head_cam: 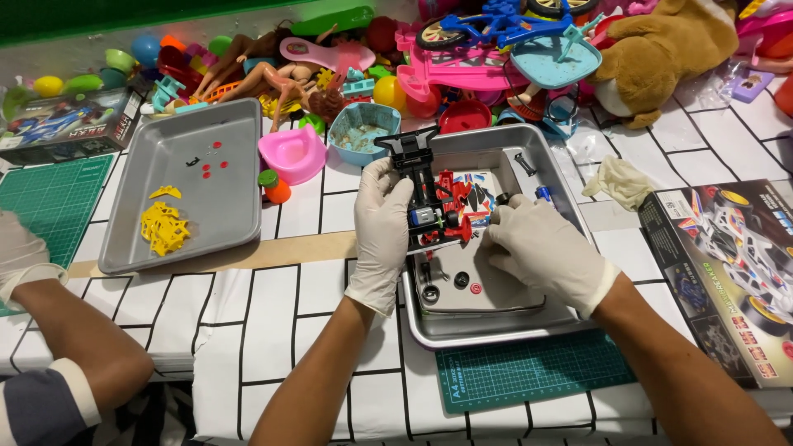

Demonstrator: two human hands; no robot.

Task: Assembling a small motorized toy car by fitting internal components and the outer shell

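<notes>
Nearest me, a green cutting mat pokes out from under the metal tray on the tiled-pattern desk. Over that tray I have the toy car chassis, black with red parts and a small silver motor. My left hand, in a white glove, wraps its fingers along the chassis's left side. My right hand, gloved too, has its fingers pinched at the chassis's right edge, on some small part I cannot make out.

I judge the chassis light, stiff and a bit brittle: thin plastic with press-fit pieces that could pop loose. Its long black side rails look the safest hold, not the red bits.

At the right lies a flat box with a racing-car picture in dark, white and red. Left, another person's gloved hand rests on a second green mat. Beyond it a second tray holds yellow plastic parts, and a smaller dark box with a blue car picture lies at far left. Farthest off is a heap of toys.
</notes>
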